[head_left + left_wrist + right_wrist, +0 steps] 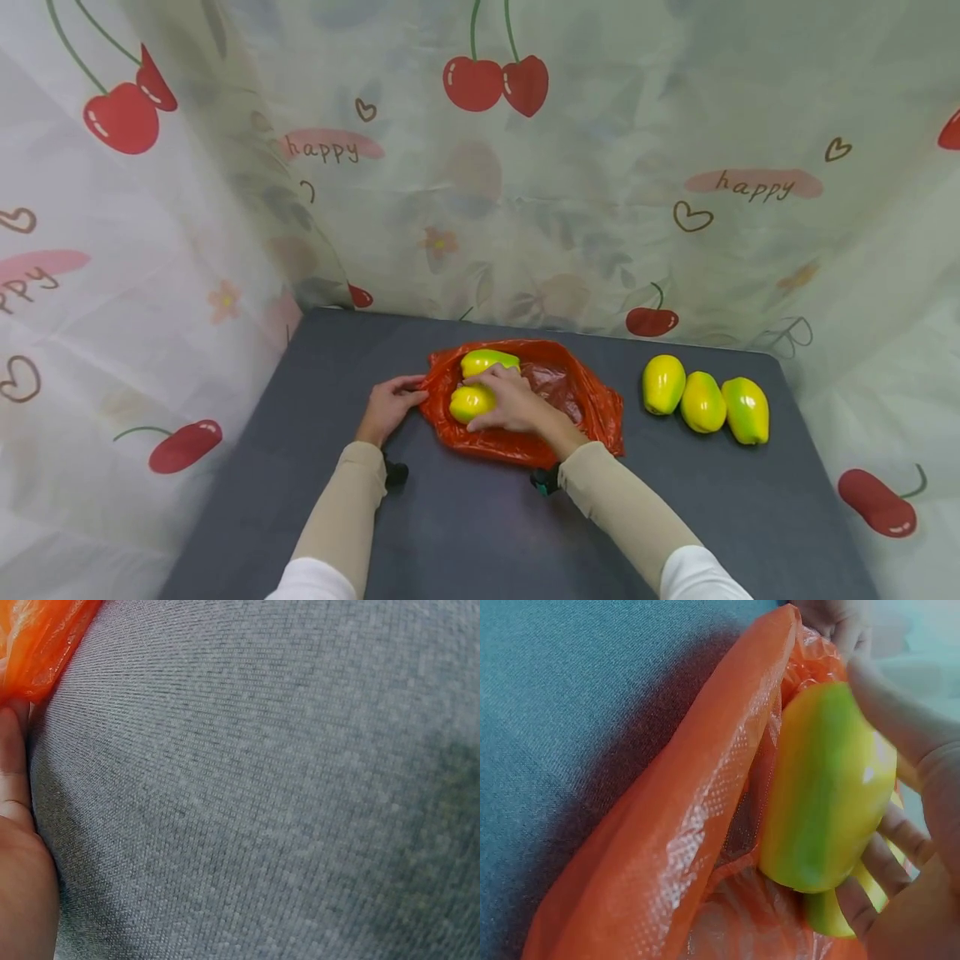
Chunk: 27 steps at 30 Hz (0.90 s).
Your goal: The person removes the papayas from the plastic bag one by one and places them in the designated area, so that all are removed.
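An orange-red plastic bag (450, 437) lies on the table with its mouth spread wide. Inside it are two yellow-green papayas, a far one (480, 360) and a near one (467, 405). My left hand (388, 408) pinches the bag's left edge; in the left wrist view only part of that hand (22, 877) shows beside the orange plastic (37, 652). My right hand (513, 404) reaches into the bag and holds the near papaya (821, 795), with the thumb on one side and the fingers on the other. The far papaya peeks out below it in the right wrist view.
Three more papayas (703, 402) stand in a row on the dark grey table (465, 533), right of the bag. A pale curtain (570, 250) printed with cherries hangs behind the table and along both sides.
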Each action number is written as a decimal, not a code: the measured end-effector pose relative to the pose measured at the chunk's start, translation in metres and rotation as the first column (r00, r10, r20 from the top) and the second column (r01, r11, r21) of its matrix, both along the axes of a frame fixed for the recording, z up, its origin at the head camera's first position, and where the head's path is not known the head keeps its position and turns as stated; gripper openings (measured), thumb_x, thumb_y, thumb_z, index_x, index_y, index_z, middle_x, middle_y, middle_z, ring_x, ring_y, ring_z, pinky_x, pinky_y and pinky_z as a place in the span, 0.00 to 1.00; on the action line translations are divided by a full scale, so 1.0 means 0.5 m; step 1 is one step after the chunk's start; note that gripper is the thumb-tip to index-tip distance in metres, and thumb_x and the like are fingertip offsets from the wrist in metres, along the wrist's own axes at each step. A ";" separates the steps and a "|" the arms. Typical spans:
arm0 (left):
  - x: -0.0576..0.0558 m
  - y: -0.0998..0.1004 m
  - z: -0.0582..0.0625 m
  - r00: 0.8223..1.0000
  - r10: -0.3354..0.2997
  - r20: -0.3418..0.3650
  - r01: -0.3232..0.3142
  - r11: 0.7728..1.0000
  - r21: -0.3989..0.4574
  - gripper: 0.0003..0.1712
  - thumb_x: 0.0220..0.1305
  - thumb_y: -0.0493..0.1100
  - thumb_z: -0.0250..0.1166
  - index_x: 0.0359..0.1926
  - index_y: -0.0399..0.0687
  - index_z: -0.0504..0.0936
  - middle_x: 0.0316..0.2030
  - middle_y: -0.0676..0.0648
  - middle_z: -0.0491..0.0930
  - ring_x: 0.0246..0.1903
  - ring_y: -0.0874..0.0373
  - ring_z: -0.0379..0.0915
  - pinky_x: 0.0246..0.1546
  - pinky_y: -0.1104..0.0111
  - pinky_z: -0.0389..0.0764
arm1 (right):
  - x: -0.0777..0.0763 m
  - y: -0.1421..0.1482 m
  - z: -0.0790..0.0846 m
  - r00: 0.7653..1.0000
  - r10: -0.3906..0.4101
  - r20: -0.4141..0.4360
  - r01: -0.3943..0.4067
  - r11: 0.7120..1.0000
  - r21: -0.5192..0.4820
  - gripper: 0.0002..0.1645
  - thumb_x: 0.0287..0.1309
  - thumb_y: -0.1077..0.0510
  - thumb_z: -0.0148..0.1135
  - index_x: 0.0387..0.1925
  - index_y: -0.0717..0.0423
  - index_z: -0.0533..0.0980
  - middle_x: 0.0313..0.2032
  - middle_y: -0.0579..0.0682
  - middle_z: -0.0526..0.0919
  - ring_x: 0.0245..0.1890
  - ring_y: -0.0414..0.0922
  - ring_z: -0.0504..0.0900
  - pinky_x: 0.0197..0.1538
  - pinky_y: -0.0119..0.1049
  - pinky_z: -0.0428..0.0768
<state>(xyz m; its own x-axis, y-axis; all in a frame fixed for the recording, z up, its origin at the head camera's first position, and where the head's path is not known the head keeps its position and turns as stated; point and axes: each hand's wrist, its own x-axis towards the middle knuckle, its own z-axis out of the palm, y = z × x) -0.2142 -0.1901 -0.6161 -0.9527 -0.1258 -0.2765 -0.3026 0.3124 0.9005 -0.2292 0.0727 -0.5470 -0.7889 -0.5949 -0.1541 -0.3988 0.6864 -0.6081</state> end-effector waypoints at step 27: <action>0.000 -0.001 0.002 1.000 -0.004 -0.012 0.004 1.000 -0.008 0.22 0.63 0.48 0.74 0.58 0.56 0.86 0.51 0.47 0.87 0.44 0.55 0.81 0.56 0.59 0.80 | 0.005 0.015 -0.001 0.999 -0.006 0.036 0.007 0.999 -0.050 0.43 0.54 0.46 0.77 0.70 0.46 0.71 0.62 0.52 0.69 0.57 0.50 0.73 0.65 0.50 0.75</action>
<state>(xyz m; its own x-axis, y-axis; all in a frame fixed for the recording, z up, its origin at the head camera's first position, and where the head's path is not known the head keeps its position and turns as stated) -0.2140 -0.1905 -0.6151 -0.9564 -0.1246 -0.2642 -0.2908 0.3207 0.9014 -0.2269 0.0802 -0.5474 -0.7873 -0.5975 -0.1524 -0.3716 0.6570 -0.6559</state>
